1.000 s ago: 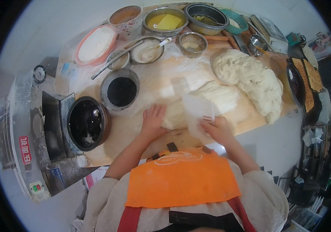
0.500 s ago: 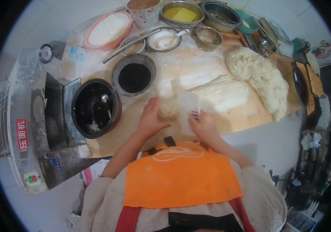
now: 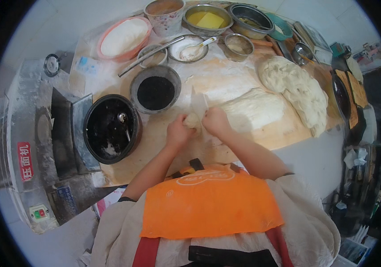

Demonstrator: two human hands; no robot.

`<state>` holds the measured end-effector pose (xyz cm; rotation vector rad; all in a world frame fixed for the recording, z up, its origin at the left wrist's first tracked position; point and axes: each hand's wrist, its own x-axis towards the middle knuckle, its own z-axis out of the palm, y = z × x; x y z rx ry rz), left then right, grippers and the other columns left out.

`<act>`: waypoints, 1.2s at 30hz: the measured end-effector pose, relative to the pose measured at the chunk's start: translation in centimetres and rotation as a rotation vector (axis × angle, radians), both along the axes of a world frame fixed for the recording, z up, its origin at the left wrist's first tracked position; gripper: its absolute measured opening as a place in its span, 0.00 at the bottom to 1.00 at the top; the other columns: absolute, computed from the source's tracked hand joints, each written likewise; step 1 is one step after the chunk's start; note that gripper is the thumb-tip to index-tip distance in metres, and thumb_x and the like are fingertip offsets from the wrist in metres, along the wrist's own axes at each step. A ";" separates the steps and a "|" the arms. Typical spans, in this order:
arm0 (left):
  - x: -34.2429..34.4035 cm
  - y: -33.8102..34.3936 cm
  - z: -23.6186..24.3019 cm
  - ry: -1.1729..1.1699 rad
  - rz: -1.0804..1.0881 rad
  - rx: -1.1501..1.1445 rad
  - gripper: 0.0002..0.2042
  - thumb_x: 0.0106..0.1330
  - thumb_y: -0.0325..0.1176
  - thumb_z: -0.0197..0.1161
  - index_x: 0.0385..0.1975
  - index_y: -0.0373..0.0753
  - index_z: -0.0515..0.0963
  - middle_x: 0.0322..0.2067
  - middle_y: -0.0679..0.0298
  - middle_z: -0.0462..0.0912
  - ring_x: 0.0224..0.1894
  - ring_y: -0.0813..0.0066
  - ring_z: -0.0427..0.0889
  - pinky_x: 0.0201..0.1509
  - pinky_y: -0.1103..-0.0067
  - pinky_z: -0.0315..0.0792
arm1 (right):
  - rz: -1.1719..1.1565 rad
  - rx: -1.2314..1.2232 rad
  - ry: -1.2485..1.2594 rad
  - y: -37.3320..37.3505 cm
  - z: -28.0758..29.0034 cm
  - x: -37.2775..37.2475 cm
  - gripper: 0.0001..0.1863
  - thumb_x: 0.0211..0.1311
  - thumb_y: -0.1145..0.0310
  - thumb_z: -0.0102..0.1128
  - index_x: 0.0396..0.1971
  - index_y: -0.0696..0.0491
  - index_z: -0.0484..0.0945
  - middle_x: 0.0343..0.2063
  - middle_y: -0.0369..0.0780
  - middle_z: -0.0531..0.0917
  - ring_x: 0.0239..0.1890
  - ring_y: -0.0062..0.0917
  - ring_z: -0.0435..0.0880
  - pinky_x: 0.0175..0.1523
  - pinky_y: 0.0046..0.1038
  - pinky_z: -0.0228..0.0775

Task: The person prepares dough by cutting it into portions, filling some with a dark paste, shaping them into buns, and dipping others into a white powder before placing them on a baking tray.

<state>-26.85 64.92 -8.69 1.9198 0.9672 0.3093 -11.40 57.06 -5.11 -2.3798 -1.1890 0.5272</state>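
My left hand (image 3: 179, 132) curls round a small lump of dough (image 3: 192, 120) on the floured wooden board. Right beside it, my right hand (image 3: 216, 122) grips a pale, translucent dough scraper (image 3: 199, 102), whose blade points away from me. A long flattened piece of dough (image 3: 255, 109) lies just right of the scraper. Beyond that, at the right side of the board, rests a large, lumpy mass of dough (image 3: 295, 91).
Left of my hands stand a dark pot (image 3: 93, 129) with a spoon and a bowl of black seeds (image 3: 155, 91). At the back are a pink basin of flour (image 3: 126, 39), a white spoon in a bowl (image 3: 195, 50) and a basin with yellow liquid (image 3: 189, 18). A grey machine (image 3: 34, 120) borders the left.
My left hand has closed round a small dough lump, now apart from the long piece. My right hand has moved left and away from me with the scraper, close to the left hand.
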 end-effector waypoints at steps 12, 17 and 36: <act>4.2 2.9 8.3 -0.324 -0.153 0.069 0.31 0.43 0.28 0.72 0.53 0.37 0.74 0.51 0.55 0.77 0.53 0.62 0.77 0.55 0.74 0.70 | -0.680 0.589 0.830 -12.2 7.7 6.9 0.11 0.54 0.74 0.59 0.38 0.60 0.76 0.27 0.37 0.79 0.24 0.22 0.79 0.25 0.25 0.73; 11.1 4.2 8.3 -0.190 -0.083 -0.096 0.51 0.43 0.34 0.77 0.68 0.33 0.52 0.61 0.44 0.66 0.63 0.55 0.67 0.64 0.71 0.62 | -0.734 0.595 0.862 -14.4 7.3 6.8 0.13 0.55 0.74 0.60 0.41 0.61 0.75 0.29 0.38 0.80 0.25 0.21 0.79 0.26 0.24 0.74; -6.2 2.0 7.1 0.035 -0.112 -0.285 0.51 0.46 0.33 0.75 0.70 0.37 0.48 0.67 0.48 0.58 0.67 0.57 0.61 0.64 0.69 0.62 | -0.350 0.392 0.741 -14.1 8.7 3.7 0.10 0.60 0.72 0.60 0.38 0.61 0.79 0.25 0.37 0.82 0.25 0.16 0.79 0.28 0.22 0.72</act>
